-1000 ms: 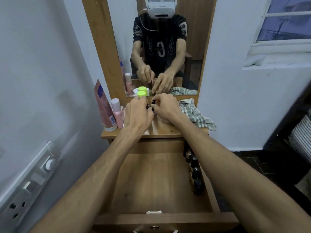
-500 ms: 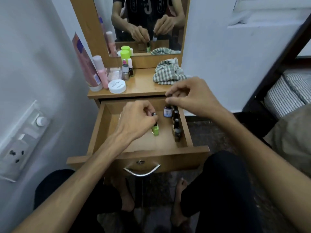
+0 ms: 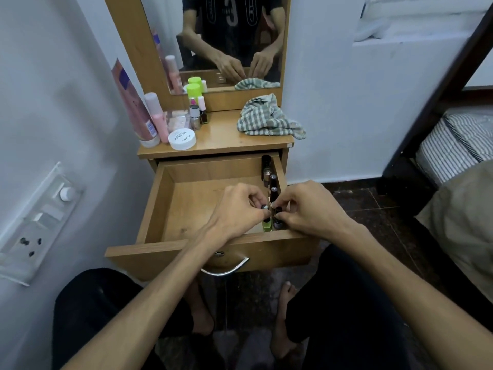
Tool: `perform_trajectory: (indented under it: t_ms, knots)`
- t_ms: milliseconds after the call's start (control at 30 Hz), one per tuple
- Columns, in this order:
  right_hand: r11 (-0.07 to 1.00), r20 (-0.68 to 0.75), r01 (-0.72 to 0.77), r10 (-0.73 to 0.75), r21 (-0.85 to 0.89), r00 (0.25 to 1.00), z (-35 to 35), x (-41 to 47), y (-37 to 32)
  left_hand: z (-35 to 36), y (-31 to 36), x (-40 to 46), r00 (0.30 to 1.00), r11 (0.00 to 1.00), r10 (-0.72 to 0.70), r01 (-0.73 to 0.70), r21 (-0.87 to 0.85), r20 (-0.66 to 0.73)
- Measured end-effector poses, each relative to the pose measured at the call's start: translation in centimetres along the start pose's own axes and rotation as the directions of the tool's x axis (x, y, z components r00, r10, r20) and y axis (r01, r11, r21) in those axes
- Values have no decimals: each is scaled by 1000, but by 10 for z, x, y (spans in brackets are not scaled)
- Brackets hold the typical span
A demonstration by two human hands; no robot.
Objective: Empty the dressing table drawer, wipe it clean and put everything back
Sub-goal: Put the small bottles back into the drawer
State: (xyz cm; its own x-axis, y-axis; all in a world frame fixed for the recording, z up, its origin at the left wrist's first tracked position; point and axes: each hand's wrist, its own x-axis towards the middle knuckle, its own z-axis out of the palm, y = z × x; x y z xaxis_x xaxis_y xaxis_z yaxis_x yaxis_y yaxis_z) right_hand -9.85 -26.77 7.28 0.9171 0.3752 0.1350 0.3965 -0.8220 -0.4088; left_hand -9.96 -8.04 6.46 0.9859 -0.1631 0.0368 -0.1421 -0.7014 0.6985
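Observation:
The wooden drawer [image 3: 160, 201] of the dressing table stands pulled out. My left hand [image 3: 237, 209] pinches the cap of a green nail polish bottle [image 3: 266, 224] standing at the drawer's front right corner. Right beside it, my right hand [image 3: 306, 206] pinches the cap of a dark nail polish bottle [image 3: 278, 224]. A row of small dark bottles [image 3: 272, 185] lines the drawer's right wall behind them. The checked cloth [image 3: 266, 117] lies crumpled on the table top [image 3: 226, 140].
On the table top's left stand a pink tube [image 3: 133, 108], a pink bottle [image 3: 157, 116], a white jar [image 3: 182, 139], a green-capped bottle [image 3: 193, 92] and small polish bottles [image 3: 198, 114]. A mirror [image 3: 226, 36] rises behind. A switch panel [image 3: 34, 225] is on the left wall, a bed [image 3: 453, 145] at right.
Both hands came down from the table top into the drawer, each with a small bottle, and moved together to the drawer's front right corner. The view tilted downward.

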Motion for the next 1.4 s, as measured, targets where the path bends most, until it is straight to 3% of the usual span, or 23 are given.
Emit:
perform_trajectory:
  t_ms: [333,867,1133,1300,1400]
  knots:
    - [994,36,-112,111,4,993,8,8,-1,6,-2,1,997,999,-33,34,-6,69]
    - [991,76,-129,127,20,989,8,9,-1,5,-5,5,963,994,-42,67,-85,265]
    - [987,169,-148,137,55,976,-6,7,10,-2,-11,6,939,987,-55,103,-126,341]
    - [982,52,-74,66,174,996,-28,20,-7,-24,-14,9,971,964,-52,110,-242,233]
    - [972,-32,-21,30,234,999,-34,49,-22,-45,-14,22,997,975,-54,41,-219,-51]
